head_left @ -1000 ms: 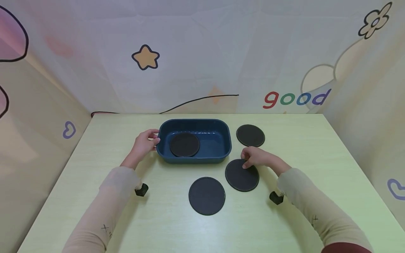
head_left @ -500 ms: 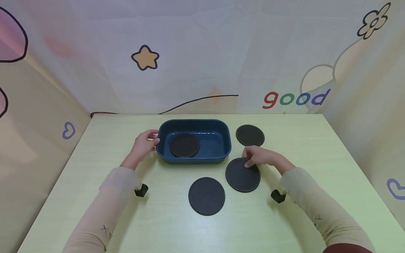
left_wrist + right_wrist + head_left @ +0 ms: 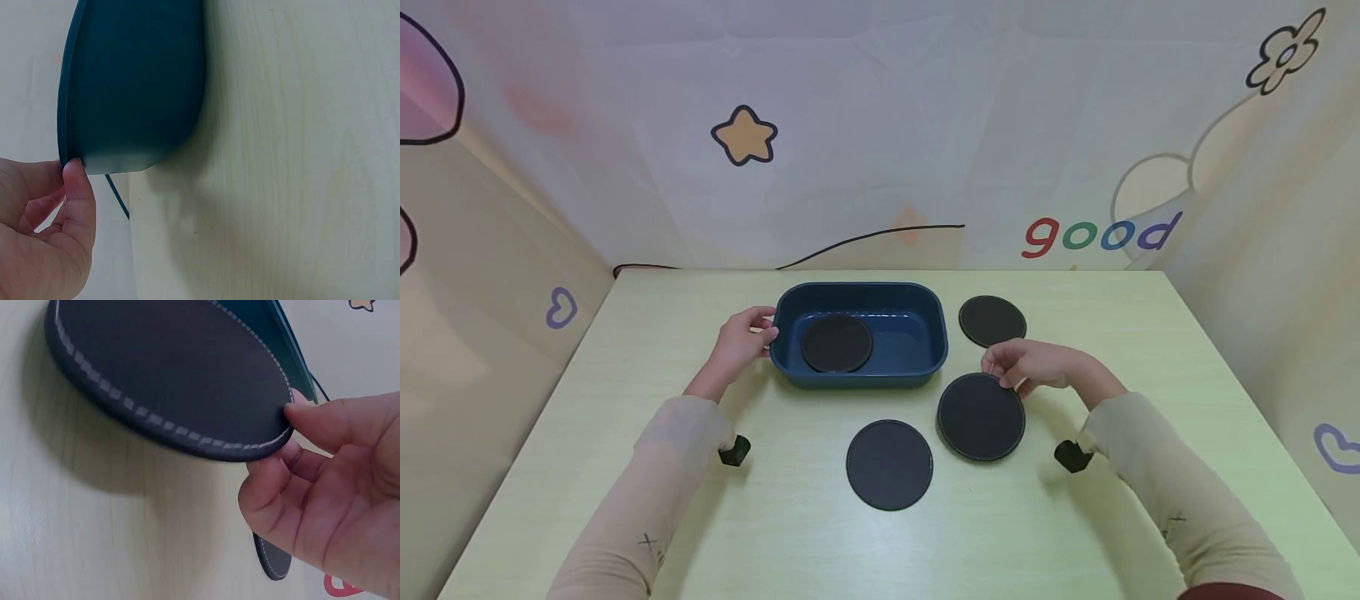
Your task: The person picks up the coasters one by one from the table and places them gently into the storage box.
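A dark blue rectangular dish (image 3: 910,379) stands toward the back of the table, with one round black coaster (image 3: 837,343) lying in its left half. My left hand (image 3: 741,342) pinches the dish's left rim between thumb and fingers, as the left wrist view shows close up. To the right of the dish, my right hand (image 3: 1033,365) pinches the far edge of another stitched black coaster (image 3: 169,369), thumb on top and fingers beneath. In the right wrist view this coaster is tilted and raised off the table, its shadow below it.
A third coaster (image 3: 992,320) lies at the back right, just beyond my right hand. Another coaster (image 3: 890,465) lies nearer the front, before the dish. The pale wooden table (image 3: 760,533) ends at a printed cloth backdrop (image 3: 865,125).
The right hand has lifted its coaster off the table and shifted slightly right with it, its fingers now underneath. The left hand and the dish have stayed put.
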Motion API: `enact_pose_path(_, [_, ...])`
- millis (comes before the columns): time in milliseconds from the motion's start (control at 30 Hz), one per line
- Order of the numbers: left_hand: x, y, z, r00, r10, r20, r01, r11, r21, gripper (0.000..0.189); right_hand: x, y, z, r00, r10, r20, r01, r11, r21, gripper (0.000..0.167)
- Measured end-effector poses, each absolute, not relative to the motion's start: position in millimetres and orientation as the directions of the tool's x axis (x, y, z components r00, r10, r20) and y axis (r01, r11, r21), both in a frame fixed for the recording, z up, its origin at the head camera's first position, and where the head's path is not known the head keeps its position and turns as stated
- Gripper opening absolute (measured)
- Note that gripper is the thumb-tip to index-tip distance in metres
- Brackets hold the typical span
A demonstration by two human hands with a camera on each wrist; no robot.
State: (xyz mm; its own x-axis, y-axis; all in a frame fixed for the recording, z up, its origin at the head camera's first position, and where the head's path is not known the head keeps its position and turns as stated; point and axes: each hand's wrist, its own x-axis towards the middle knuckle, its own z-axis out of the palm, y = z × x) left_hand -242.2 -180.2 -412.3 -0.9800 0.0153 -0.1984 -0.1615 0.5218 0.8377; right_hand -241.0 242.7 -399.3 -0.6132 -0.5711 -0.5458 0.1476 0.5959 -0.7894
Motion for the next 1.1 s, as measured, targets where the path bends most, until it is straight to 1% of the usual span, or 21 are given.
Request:
enact_pose_path(200, [-241.5, -180.4, -411.9, -0.980, 0.018, -0.199, -0.160, 0.521, 0.838, 0.040, -240.2, 240.1, -390.0, -0.615, -0.622, -0.484, 0.184, 0.484, -0.856, 0.019])
enact_pose_path(333, [-241.3, -180.3, -411.2, -0.980, 0.021, -0.197, -0.157, 0.522, 0.838, 0.040, -241.3, 236.2, -385.5, -0.630, -0.632, -0.451, 0.210, 0.421, -0.883, 0.019])
enact_pose_path(467, [-241.2, -179.6, -410.3, -0.980, 0.018, -0.197, -0.159, 0.522, 0.838, 0.040, -243.6, 229.6, -381.2, -0.668, -0.615, -0.420, 0.235, 0.361, -0.902, 0.017])
enact_pose_path(733, [-241.5, -179.0, -411.0, -0.982, 0.010, -0.190, -0.156, 0.524, 0.837, 0.039, -248.8, 208.3, -376.2, -0.754, -0.568, -0.331, 0.271, 0.190, -0.944, 0.016])
enact_pose_path(1100, [-242.5, -179.2, -412.4, -0.982, 0.002, -0.188, -0.160, 0.520, 0.839, 0.039, -256.0, 170.3, -373.3, -0.822, -0.494, -0.282, 0.286, 0.070, -0.956, 0.016])
